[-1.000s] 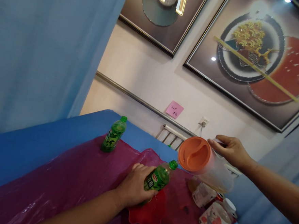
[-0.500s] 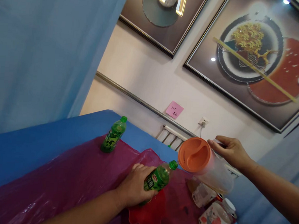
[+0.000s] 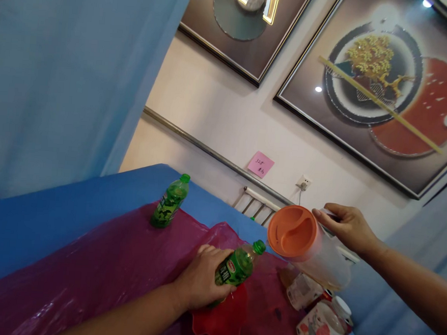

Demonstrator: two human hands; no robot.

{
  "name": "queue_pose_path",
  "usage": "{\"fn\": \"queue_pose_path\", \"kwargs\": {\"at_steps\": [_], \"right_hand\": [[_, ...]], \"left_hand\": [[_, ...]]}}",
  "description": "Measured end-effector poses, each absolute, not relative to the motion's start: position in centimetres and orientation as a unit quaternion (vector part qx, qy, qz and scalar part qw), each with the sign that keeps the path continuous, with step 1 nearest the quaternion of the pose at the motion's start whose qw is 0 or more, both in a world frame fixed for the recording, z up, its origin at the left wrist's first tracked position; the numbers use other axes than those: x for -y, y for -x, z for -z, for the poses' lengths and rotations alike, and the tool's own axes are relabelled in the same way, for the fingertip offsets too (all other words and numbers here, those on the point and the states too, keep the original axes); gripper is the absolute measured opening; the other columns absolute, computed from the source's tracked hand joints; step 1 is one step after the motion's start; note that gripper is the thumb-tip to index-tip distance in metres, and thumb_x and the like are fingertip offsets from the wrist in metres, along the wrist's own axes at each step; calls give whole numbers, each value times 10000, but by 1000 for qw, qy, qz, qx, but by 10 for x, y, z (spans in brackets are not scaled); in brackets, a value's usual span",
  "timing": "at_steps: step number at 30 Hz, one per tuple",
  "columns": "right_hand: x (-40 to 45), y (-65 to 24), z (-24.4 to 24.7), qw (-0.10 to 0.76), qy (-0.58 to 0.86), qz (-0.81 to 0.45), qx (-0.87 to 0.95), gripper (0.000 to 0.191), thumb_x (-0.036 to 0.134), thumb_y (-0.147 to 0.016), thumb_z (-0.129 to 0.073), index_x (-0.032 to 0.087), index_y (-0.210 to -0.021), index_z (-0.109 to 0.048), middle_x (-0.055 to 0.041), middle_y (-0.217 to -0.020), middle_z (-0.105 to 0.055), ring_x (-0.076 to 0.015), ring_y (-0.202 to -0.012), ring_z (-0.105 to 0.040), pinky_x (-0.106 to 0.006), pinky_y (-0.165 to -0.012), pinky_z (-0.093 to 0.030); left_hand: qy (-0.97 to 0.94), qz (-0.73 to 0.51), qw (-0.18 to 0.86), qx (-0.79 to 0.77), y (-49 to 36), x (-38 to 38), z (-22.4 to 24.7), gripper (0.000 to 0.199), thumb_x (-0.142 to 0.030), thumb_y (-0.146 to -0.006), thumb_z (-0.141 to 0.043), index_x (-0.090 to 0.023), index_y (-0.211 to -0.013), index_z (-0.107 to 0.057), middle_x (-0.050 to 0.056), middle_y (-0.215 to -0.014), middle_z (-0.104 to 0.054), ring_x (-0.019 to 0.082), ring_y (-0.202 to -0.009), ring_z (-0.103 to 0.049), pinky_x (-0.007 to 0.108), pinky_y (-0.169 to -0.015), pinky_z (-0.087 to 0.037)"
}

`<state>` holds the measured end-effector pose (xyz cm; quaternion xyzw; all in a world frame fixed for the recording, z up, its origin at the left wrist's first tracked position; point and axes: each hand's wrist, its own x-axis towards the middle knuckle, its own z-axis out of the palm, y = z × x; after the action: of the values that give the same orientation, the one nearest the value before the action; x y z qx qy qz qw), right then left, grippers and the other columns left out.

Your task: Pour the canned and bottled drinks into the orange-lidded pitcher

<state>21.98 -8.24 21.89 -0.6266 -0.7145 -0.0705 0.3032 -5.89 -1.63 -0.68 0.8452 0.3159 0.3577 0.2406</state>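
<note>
My left hand (image 3: 204,277) is wrapped round a green-capped bottle (image 3: 236,266), which leans to the right over a red scalloped bowl (image 3: 222,320). In my right hand (image 3: 347,228) is the handle of a clear pitcher (image 3: 326,261), tipped so that its orange lid (image 3: 292,231) faces left, close to the bottle's cap. A second green bottle (image 3: 170,202) stands upright farther back on the left. Whether any liquid leaves the pitcher cannot be made out.
Purple plastic sheeting (image 3: 113,262) covers part of the blue table (image 3: 130,184). Near the right edge are a white-capped jar (image 3: 321,327), another labelled container (image 3: 302,290) and red cans. Blue curtains hang at both sides; a metal rail (image 3: 216,156) runs along the wall.
The pitcher in my right hand has shifted very slightly to the right. My left hand and the bottle in it have stayed in place.
</note>
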Motion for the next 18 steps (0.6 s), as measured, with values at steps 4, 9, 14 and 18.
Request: {"fn": "queue_pose_path", "kwargs": {"at_steps": [4, 9, 14, 18], "right_hand": [[83, -220, -219, 299, 624, 73, 718, 589, 648, -796, -628, 232, -546, -296, 60, -533, -224, -88, -488, -231, -239, -425, -193], [83, -219, -220, 294, 636, 70, 710, 580, 641, -780, -627, 238, -549, -280, 58, -546, -215, -91, -489, -232, -244, -432, -193], [82, -218, -219, 295, 631, 72, 714, 580, 653, -782, -620, 241, -552, -283, 60, -539, -213, -93, -479, -231, -248, -425, -195], [82, -221, -218, 299, 621, 76, 720, 584, 641, -803, -621, 235, -553, -283, 61, -538, -216, -91, -489, -225, -244, -426, -190]], "left_hand": [[-846, -357, 241, -313, 59, 16, 7, 522, -346, -676, -775, -251, -1169, -633, 29, -1070, -714, 274, -996, -593, 418, -961, -373], [-844, -365, 241, -310, 59, 15, 9, 544, -342, -672, -782, -247, -1184, -624, 30, -1097, -711, 276, -1006, -587, 417, -963, -370], [-845, -365, 241, -308, 59, 15, 9, 529, -345, -677, -775, -247, -1177, -629, 34, -1090, -710, 280, -1006, -591, 418, -964, -371], [-847, -361, 243, -305, 59, 15, 8, 534, -351, -669, -776, -257, -1173, -627, 27, -1094, -712, 278, -1002, -595, 408, -949, -378]]}}
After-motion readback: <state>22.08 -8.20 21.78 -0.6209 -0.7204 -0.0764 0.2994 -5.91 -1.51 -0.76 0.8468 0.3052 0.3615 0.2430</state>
